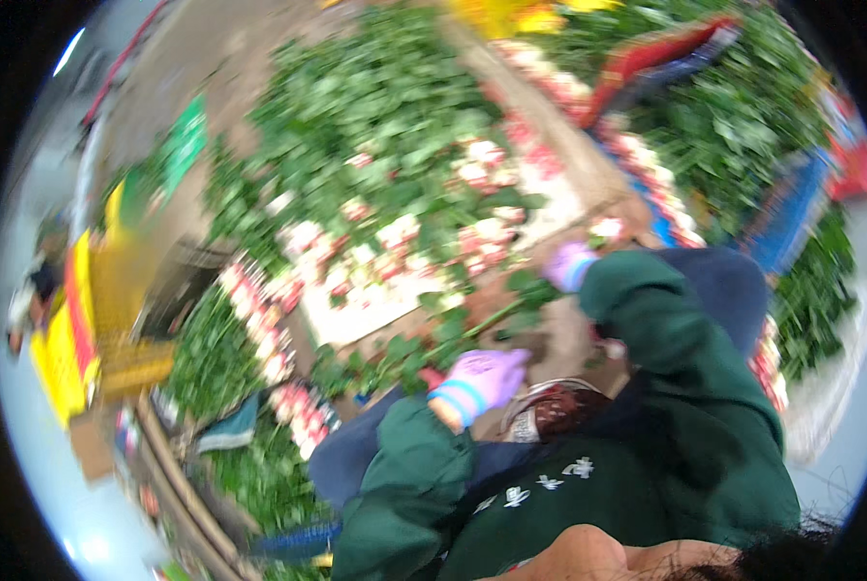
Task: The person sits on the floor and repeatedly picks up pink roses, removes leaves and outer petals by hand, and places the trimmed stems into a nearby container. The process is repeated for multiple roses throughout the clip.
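Note:
My left hand (483, 376), in a lilac glove with a blue cuff band, is low in the middle of the view, beside the leafy lower end of a green rose stem (493, 317). Blur hides whether its fingers hold the stem. Farther right, my right hand (570, 266), gloved alike, is near the stem's upper leaves and close to a pink-and-white rose bloom (608, 228); its grip cannot be told. Many pink-and-white roses (398, 232) with long leafy stems lie ahead on a pale sheet (372, 314).
Wrapped rose bundles (263, 319) line the left, with more greenery (739, 131) at the right. A red wrap (644, 54) and a blue wrap (789, 210) lie among them. Yellow crates (125, 363) stand at the left. A round container (561, 410) sits between my knees.

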The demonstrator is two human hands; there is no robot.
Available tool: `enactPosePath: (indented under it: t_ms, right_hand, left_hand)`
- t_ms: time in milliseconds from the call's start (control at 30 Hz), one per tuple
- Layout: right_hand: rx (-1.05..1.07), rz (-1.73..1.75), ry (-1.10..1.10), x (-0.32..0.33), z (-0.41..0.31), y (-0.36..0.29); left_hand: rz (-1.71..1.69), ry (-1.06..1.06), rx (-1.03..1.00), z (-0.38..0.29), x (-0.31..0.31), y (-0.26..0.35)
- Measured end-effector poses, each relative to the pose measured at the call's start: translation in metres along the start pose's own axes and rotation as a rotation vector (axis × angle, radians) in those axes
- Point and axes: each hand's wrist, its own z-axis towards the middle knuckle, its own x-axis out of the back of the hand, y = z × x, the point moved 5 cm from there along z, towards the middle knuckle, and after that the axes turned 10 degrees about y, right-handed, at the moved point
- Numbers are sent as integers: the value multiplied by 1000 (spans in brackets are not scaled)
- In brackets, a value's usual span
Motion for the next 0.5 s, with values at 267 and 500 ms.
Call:
enactPosePath:
  t_ms: [267,500]
  right_hand:
    - [-49,418,402,150,-57,28]
    - [102,1407,433,276,-50,-101]
  left_hand:
    - [-187,256,56,-10,-2,15]
    - [-275,1047,103,-16,79,20]
